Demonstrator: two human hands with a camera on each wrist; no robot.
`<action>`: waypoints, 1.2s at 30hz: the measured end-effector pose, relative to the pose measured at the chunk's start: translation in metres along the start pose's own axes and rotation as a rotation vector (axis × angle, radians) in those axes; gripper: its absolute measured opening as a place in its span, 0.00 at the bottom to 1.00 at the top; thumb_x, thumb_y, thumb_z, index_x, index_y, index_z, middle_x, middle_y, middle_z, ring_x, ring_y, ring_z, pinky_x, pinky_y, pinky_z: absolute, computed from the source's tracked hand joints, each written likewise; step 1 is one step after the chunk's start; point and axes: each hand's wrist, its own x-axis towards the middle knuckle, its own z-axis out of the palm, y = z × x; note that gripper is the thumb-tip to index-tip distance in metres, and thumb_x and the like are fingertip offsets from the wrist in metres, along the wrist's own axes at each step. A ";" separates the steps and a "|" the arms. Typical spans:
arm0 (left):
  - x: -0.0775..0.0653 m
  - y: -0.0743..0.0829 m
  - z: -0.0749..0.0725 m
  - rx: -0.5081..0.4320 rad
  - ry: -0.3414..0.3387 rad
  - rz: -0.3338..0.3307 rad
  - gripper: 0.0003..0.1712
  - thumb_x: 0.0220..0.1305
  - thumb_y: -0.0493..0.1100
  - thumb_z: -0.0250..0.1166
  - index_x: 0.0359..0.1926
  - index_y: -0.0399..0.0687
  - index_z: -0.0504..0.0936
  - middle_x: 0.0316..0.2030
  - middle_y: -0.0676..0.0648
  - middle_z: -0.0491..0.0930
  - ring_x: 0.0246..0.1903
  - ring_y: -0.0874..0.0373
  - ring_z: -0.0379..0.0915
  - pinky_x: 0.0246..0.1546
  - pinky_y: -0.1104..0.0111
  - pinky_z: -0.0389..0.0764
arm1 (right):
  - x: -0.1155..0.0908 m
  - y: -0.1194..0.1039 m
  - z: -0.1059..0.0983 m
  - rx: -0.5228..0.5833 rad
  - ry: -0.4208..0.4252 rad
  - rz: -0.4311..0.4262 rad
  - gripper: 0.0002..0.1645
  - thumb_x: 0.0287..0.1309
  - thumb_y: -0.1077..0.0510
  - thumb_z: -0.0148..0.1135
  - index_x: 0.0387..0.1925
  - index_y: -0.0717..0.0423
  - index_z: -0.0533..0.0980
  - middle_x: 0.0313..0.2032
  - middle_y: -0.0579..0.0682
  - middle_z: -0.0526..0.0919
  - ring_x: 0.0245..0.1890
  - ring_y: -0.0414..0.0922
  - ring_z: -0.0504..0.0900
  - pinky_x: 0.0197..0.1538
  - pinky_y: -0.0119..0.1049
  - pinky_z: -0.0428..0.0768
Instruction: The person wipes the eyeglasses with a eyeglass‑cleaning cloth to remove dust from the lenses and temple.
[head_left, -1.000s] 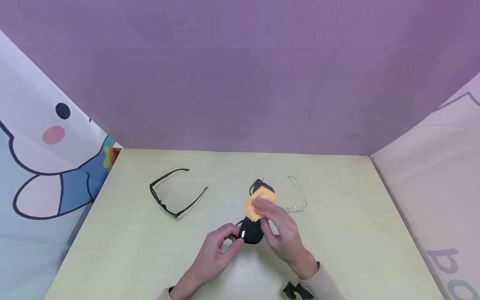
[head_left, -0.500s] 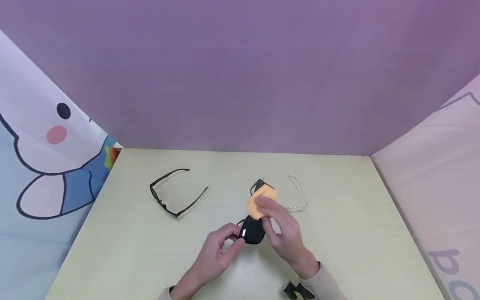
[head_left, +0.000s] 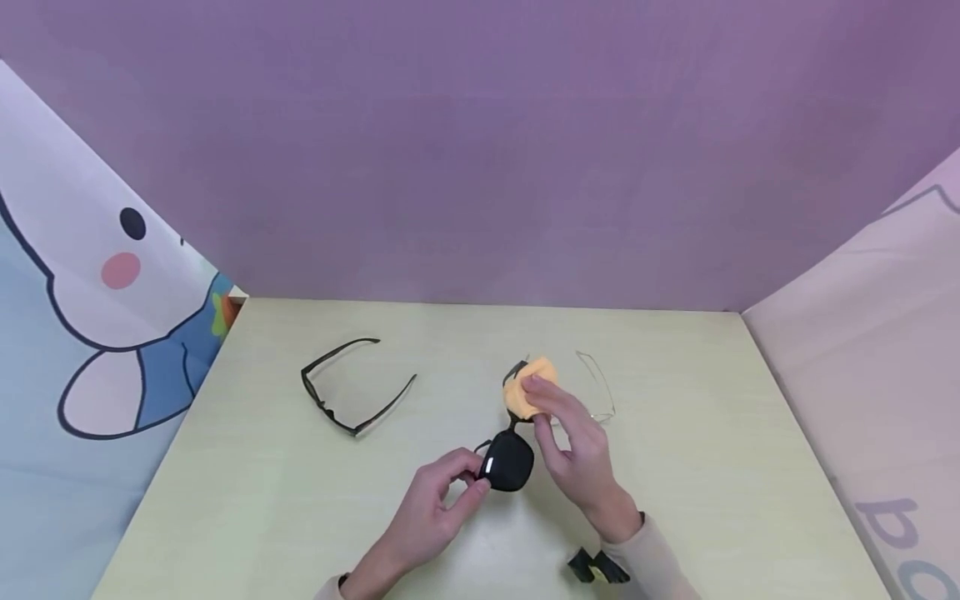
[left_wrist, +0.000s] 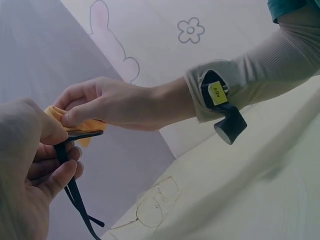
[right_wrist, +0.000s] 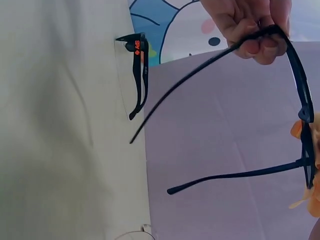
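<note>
Black sunglasses [head_left: 511,461] are held up over the table, their temples spread away from the person. My left hand [head_left: 431,510] pinches one end of the frame between thumb and fingers, at the hinge. My right hand [head_left: 573,450] holds an orange cloth [head_left: 528,388] against the other lens, which the cloth mostly covers. The right wrist view has the sunglasses [right_wrist: 302,95] from behind, with orange cloth [right_wrist: 315,200] showing on both sides of the far lens. In the left wrist view, the right hand [left_wrist: 112,102] bunches the cloth at the lens.
Black-framed glasses [head_left: 327,408] lie unfolded on the table [head_left: 247,467] at the left. Thin wire-rimmed glasses [head_left: 603,392] lie behind the right hand, partly hidden by it. A purple backdrop [head_left: 480,167] rises at the table's far edge, with printed cloth panels on both sides.
The right hand has moved the cloth up and slightly right along the sunglasses, uncovering the near lens and the bridge. The left hand keeps its grip in nearly the same place.
</note>
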 end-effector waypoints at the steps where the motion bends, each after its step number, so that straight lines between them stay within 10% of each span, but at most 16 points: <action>1: 0.000 0.000 0.000 -0.001 -0.001 0.000 0.11 0.65 0.24 0.63 0.42 0.43 0.82 0.34 0.47 0.82 0.35 0.59 0.78 0.39 0.70 0.83 | -0.001 0.000 0.000 0.002 0.003 -0.002 0.13 0.75 0.64 0.55 0.46 0.72 0.81 0.51 0.66 0.85 0.60 0.52 0.83 0.66 0.35 0.78; 10: -0.002 0.000 -0.002 -0.003 0.000 -0.105 0.11 0.65 0.27 0.65 0.41 0.46 0.83 0.35 0.49 0.83 0.36 0.63 0.77 0.39 0.71 0.82 | -0.008 -0.009 0.007 0.081 -0.019 -0.139 0.12 0.72 0.67 0.55 0.42 0.75 0.81 0.49 0.66 0.86 0.56 0.56 0.85 0.66 0.38 0.79; 17: -0.001 -0.001 -0.001 0.003 -0.003 0.005 0.11 0.65 0.24 0.64 0.42 0.42 0.82 0.35 0.47 0.83 0.35 0.59 0.78 0.38 0.69 0.83 | -0.002 -0.004 0.003 0.003 0.021 -0.030 0.13 0.74 0.64 0.55 0.45 0.73 0.81 0.48 0.66 0.86 0.57 0.54 0.84 0.66 0.35 0.78; 36: -0.004 -0.001 -0.003 0.137 0.059 -0.059 0.10 0.66 0.28 0.66 0.39 0.49 0.82 0.35 0.53 0.82 0.36 0.63 0.77 0.38 0.70 0.82 | -0.018 -0.017 0.014 0.122 -0.029 -0.044 0.12 0.73 0.65 0.55 0.46 0.72 0.81 0.49 0.64 0.86 0.58 0.53 0.84 0.66 0.36 0.78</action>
